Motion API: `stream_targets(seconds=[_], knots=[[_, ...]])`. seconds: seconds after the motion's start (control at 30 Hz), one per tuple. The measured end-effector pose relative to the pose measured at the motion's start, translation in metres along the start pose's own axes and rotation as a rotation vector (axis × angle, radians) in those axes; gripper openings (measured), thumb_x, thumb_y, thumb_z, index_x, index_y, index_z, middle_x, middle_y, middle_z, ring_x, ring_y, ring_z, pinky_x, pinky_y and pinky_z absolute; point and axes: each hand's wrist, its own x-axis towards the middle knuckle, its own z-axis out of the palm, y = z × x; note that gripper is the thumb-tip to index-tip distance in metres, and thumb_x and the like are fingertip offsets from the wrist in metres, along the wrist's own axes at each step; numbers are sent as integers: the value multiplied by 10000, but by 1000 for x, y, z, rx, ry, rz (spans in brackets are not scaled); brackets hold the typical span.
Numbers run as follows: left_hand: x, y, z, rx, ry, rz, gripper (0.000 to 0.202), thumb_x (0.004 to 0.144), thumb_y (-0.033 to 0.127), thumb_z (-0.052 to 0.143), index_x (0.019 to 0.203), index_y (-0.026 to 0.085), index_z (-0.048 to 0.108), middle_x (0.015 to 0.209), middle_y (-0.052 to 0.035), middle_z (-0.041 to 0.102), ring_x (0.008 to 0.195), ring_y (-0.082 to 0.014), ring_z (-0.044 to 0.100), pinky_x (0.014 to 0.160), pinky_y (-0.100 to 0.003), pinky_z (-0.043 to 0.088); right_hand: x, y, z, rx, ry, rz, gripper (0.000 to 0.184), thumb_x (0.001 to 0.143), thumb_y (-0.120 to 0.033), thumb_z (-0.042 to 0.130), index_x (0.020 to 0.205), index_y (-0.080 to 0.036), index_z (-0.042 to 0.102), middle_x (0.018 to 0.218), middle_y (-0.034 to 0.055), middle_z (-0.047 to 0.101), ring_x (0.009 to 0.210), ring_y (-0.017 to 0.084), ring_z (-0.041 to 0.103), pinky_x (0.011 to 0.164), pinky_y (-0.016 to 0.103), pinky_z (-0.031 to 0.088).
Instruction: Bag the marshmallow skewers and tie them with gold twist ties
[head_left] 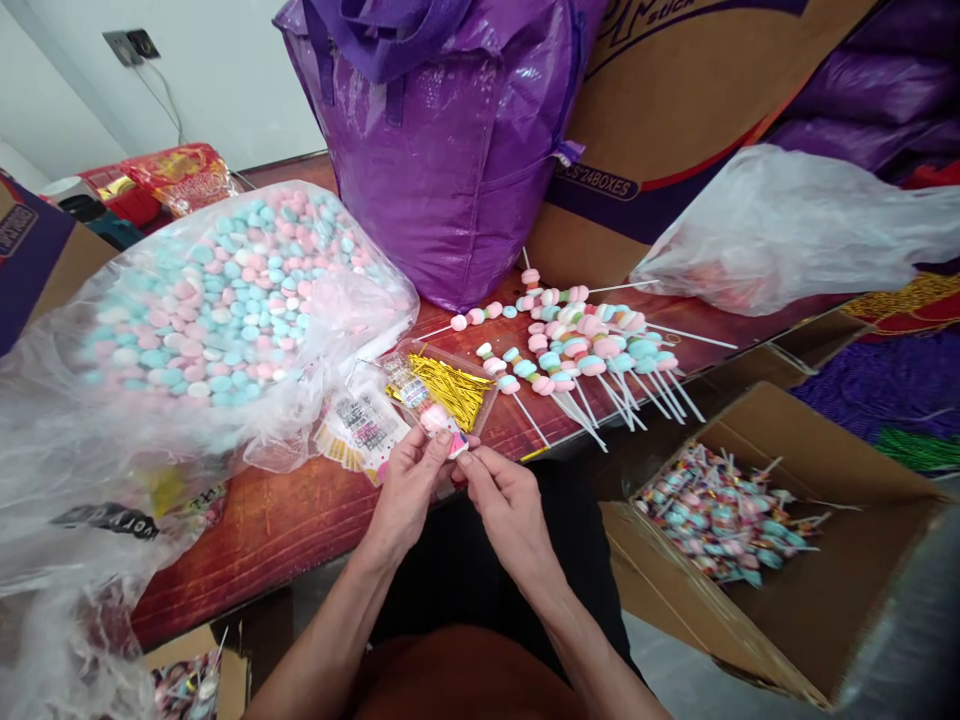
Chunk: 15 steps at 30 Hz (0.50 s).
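Left hand [405, 490] and right hand [506, 500] together over the near edge of the worktop [300, 520], fingertips almost touching. Each grip closed on one wrapped candy skewer [429, 408]: left thumb and fingers pinched on its lower end, right fingertips pinched just beside them. Skewer tilted up and to the left, away from the body, in a clear sleeve, pink sweets visible inside.

Just behind the skewer, a clear pack of gold twist ties [450, 385] lying flat on the worktop. To its left, a stack of printed sleeves [360, 430], partly under the big bag. Big clear bag of pink and blue sweets [217, 300] spread over the left of the worktop. Bare skewers [592, 350] heaped to the right of the ties, sticks pointing right and toward the edge. Purple bag [450, 150] upright behind them. Open carton [817, 600] below the worktop on the right, filled with wrapped skewers [720, 520]. Crumpled plastic bag [787, 225] farther right, on cartons.
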Motion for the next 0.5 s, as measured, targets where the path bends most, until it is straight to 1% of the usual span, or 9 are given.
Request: stream_targets(seconds=[0.03,0.1,0.17,0.23,0.33,0.4,0.5], knots=[[1,4,-2,-1,-2,4,366,754,430,799,966,150,695,897,-77,762,771,-174,712,709,-276,554,0,0,0,-4,-5,2,374,928,-444,500,669,-185,572,560,-46,380,529,109,329,502,249,274],[4,14,-7,-31,36,63,365,745,440,805,940,156,685,942,-84,761,855,-194,721,794,-312,562,-2,1,-1,-36,-23,9,379,929,-445,502,667,-181,573,561,-48,379,535,107,338,514,249,277],[9,23,-11,-66,97,136,354,740,433,809,921,167,663,960,-77,759,872,-198,724,804,-326,566,-5,4,-2,-71,-47,4,381,933,-438,495,661,-180,562,570,-47,386,549,106,353,533,247,286],[11,27,-12,-75,121,149,350,733,412,817,915,168,644,939,-72,759,848,-208,732,772,-332,572,-5,7,1,-89,-65,-8,379,936,-429,490,652,-182,534,580,-47,393,562,104,356,545,245,290],[10,20,-7,-64,113,123,365,727,406,820,919,161,632,900,-72,757,834,-222,739,757,-338,576,-1,10,9,-94,-51,-4,372,927,-418,483,633,-191,480,565,-55,366,546,98,320,525,243,270],[7,14,-3,-70,124,136,374,730,418,816,934,161,635,872,-61,755,822,-215,738,760,-332,576,3,10,13,-96,-33,-4,366,921,-410,478,624,-197,451,564,-56,364,542,95,309,516,243,261],[6,12,-3,-89,115,135,379,735,428,811,943,160,641,852,-52,752,796,-207,737,736,-317,577,3,8,13,-119,-29,-22,364,927,-409,475,631,-201,432,575,-55,371,549,95,310,513,239,262]])
